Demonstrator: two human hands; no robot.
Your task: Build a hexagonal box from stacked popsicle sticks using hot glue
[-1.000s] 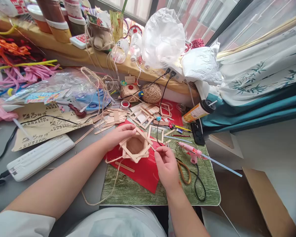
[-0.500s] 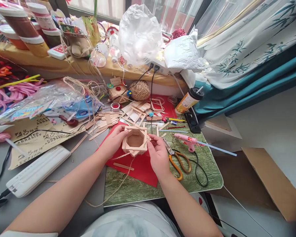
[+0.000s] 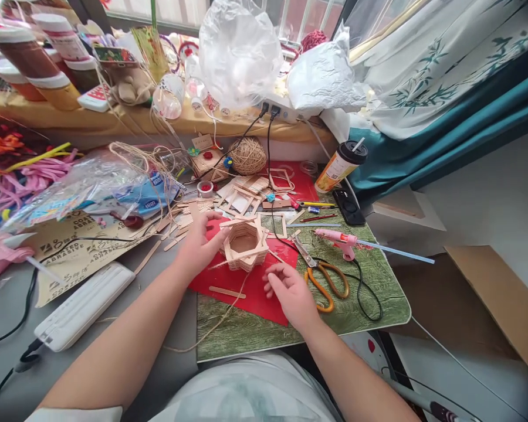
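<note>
A small hollow pot built of stacked craft sticks sits on a red sheet. At its left side is my left hand, fingers apart, the thumb close to the rim; whether it touches I cannot tell. My right hand hovers over the sheet to the right of the pot, loosely curled with nothing visible in it. Twine trails from beside the pot toward the front edge. A single craft stick lies in front of the pot. Scissors with orange handles lie right of my right hand.
A pink glue gun with a clear stick lies to the right, near a lidded drink cup and a black phone. Loose craft sticks and a twine ball are behind. A white power strip lies at left.
Both hands have come off the craft-stick pot, which now rests on the red sheet, turned. My right hand moved down and right; my left hand drew slightly left. The view shifted a little.
</note>
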